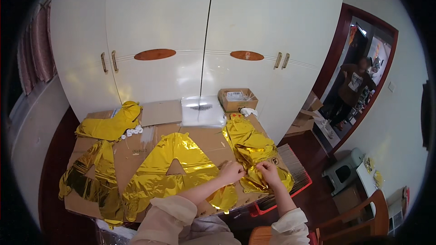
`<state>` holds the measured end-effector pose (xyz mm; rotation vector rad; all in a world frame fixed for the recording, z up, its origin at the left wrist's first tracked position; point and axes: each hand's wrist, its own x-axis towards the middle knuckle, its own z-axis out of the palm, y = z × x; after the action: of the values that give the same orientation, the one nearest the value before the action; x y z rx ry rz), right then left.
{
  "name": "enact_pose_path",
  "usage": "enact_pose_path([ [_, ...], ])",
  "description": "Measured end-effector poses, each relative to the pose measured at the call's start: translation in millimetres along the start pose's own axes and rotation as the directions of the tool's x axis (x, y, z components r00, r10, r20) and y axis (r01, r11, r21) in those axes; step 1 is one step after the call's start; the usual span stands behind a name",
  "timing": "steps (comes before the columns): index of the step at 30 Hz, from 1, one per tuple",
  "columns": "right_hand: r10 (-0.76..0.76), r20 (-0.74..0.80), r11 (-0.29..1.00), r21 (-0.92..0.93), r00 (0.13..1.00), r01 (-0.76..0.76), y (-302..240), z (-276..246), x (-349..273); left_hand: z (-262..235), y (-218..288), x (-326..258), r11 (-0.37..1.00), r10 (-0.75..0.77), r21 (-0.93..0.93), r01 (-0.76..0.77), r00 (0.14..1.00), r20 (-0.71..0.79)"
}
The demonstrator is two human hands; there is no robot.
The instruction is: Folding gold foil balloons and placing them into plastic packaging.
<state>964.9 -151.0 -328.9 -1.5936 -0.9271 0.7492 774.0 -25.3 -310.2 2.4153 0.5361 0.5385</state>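
Observation:
Both my hands are at a crumpled gold foil balloon (247, 140) on the right of the cardboard-covered table (136, 149). My left hand (232, 171) pinches its foil near the left side. Just across from it, my right hand (269, 172) pinches the same balloon with thumb and fingers. Flat beside my left forearm lies a gold foil balloon shaped like the letter A (152, 172), partly covered by that arm. Another A-shaped gold balloon (105, 154) lies at the table's left edge. Folded gold foil (102, 127) rests at the back left.
Small white rolls (131, 131), a flat cardboard piece (161, 112), a stack of clear plastic bags (203, 111) and an open cardboard box (237, 103) line the back, before white cabinets (159, 13). A red crate (299, 193), stool (341, 172) and wooden chair (379, 213) stand right. A person (353, 84) stands in the doorway.

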Motion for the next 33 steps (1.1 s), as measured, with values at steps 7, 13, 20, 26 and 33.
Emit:
enact_pose_path([
  [7,0.002,-0.109,0.926,0.376,0.994,0.039,8.4,-34.6,23.8,-19.3,26.6,-7.0,0.969,-0.066,0.238,0.068,0.998,-0.018],
  [13,-0.079,0.012,0.950,0.306,0.997,0.071,3.1,-58.4,31.5,-2.5,23.0,21.5,0.856,0.334,0.407,-0.319,0.942,0.036],
  [20,0.136,-0.303,0.728,0.676,0.943,0.112,-73.7,-115.8,30.7,5.2,14.1,11.5,0.842,0.087,0.475,-0.255,0.934,0.347],
  [26,-0.240,-0.580,0.687,0.465,0.779,0.558,-108.0,-231.4,32.8,4.6,21.0,11.6,0.847,0.098,0.465,-0.258,0.935,0.340],
  [33,-0.740,-0.103,0.576,-0.607,0.665,0.547,-206.1,-96.3,0.8,-3.3,3.4,15.7,0.988,0.081,0.125,-0.095,0.990,0.112],
])
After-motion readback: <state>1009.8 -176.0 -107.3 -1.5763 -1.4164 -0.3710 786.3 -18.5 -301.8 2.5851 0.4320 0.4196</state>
